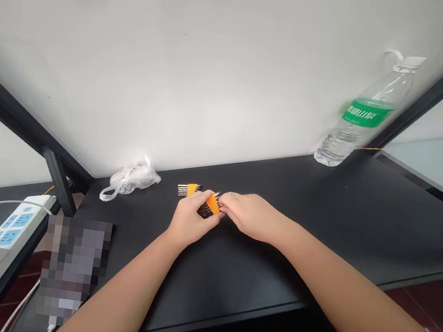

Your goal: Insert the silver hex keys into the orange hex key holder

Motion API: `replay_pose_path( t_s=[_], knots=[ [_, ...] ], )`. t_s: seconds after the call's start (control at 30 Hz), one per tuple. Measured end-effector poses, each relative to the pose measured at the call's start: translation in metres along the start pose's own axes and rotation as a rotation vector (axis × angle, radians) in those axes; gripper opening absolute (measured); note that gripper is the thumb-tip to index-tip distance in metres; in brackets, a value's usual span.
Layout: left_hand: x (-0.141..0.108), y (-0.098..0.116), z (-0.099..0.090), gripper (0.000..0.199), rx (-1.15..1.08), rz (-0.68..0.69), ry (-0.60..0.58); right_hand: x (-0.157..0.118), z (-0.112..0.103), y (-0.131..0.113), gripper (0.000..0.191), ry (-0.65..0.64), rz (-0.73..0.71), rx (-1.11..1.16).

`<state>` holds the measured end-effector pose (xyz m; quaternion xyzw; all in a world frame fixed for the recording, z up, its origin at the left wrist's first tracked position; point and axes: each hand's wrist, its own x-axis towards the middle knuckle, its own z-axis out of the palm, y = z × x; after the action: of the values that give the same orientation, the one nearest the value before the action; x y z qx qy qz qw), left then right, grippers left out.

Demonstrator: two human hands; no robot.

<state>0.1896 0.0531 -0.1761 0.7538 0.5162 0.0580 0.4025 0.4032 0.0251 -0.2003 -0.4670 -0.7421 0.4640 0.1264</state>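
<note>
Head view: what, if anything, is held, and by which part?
The left hand holds an orange bit holder, apparently by its ends; the right hand is at the bit tips, its grip unclear.

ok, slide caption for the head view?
Left hand holds orange-banded metal bits, right hand at their ends, over black desk.

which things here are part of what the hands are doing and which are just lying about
Part of it:
orange holder with slim metal pieces, gripped by the left hand, right hand at its end
similar orange holder beyond the left hand, probably

Seemingly just lying about:
plastic bag
green-labelled bottle
power strip
pixelated item, too obscured to name
</note>
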Motion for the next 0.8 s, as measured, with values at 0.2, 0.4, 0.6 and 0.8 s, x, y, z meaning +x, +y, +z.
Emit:
replay_pose_path(
  t_s=[0.2, 0.4, 0.6, 0.8],
  knots=[
    [0.000, 0.000, -0.001, 0.010, -0.051, 0.006, 0.043, 0.003, 0.008, -0.005, 0.020, 0.039, 0.015, 0.207],
    [0.001, -0.006, -0.001, 0.022, -0.055, -0.010, 0.120, 0.005, -0.006, 0.012, 0.012, 0.168, 0.032, 0.452],
    [-0.001, -0.005, 0.002, 0.022, -0.020, 0.011, 0.054, 0.009, 0.005, 0.019, 0.021, 0.192, -0.143, 0.241],
    [0.000, -0.008, 0.002, 0.028, 0.019, 0.003, 0.006, 0.005, 0.014, 0.014, 0.024, 0.129, -0.137, -0.107]
  ],
)
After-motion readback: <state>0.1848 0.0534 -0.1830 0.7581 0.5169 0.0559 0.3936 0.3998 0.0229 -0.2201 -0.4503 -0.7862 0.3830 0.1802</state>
